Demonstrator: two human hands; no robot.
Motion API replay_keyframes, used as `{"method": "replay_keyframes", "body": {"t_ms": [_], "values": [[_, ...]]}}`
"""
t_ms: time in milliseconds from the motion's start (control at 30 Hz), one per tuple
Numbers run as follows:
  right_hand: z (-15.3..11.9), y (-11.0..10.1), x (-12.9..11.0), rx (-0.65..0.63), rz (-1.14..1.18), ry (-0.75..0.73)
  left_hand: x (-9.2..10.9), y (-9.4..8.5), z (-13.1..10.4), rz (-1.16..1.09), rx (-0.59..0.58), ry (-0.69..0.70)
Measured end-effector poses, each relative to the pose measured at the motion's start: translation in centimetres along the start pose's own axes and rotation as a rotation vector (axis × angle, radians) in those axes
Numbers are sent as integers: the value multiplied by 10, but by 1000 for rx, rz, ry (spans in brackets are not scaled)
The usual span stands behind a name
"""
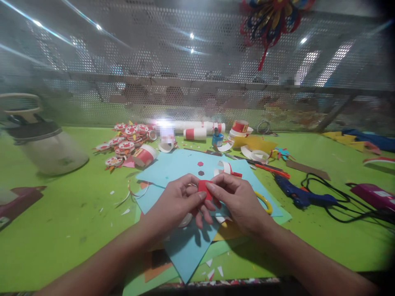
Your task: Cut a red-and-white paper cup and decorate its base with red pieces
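Observation:
A small red piece of paper (204,186) is pinched between my two hands above light blue sheets (173,166). My left hand (185,197) grips its left side with the thumb on top, the other fingers partly spread below. From the right, my right hand (236,197) pinches its upper right edge between thumb and fingers. Just beyond lie a red hexagon (200,164) and a dark hexagon (201,173) on the blue paper. A curled white-and-red cup strip (225,166) stands near my right hand, and a yellow ring-like handle (264,203) shows partly behind it.
A blue glue gun (302,195) with a black cable lies at the right. Round red-and-white paper pieces (126,139) are piled at the back left beside a paper cup (145,156). A large jug (46,139) stands left. A perforated metal screen (185,82) closes off the back.

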State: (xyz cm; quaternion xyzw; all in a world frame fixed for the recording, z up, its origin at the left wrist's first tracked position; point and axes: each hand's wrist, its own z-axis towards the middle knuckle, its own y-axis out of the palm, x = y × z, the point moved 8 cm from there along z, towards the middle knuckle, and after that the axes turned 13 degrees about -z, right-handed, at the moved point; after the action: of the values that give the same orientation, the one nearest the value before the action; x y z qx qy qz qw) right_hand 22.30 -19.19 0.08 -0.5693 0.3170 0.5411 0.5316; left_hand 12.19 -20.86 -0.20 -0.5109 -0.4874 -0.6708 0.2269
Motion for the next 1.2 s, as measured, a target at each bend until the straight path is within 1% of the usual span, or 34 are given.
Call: {"method": "replay_keyframes", "body": {"t_ms": [233,333,433,567,700,833,900,1033,1133,1200], "values": [[0,0,0,10,-14,3,-2,-4,-1,10,10,4],[1,0,0,10,-25,5,-3,-6,1,-23,-10,4],[1,-3,-3,42,-32,-17,-4,-7,2,-69,-25,-14],[0,-6,-8,90,-59,-56,0,-12,3,-31,26,4],[0,1,-4,52,-89,-7,7,-8,1,44,58,51],[-1,2,-3,42,-120,-13,5,-3,0,41,39,43],[-1,-3,-6,82,-154,-44,4,-3,1,22,15,39],[-4,-18,-18,246,-276,-154,2,-9,3,-36,8,35],[-10,-24,-31,341,-401,-297,0,-13,4,-94,17,22],[-16,-23,-40,382,-516,-440,0,-14,4,-123,22,3]]}}
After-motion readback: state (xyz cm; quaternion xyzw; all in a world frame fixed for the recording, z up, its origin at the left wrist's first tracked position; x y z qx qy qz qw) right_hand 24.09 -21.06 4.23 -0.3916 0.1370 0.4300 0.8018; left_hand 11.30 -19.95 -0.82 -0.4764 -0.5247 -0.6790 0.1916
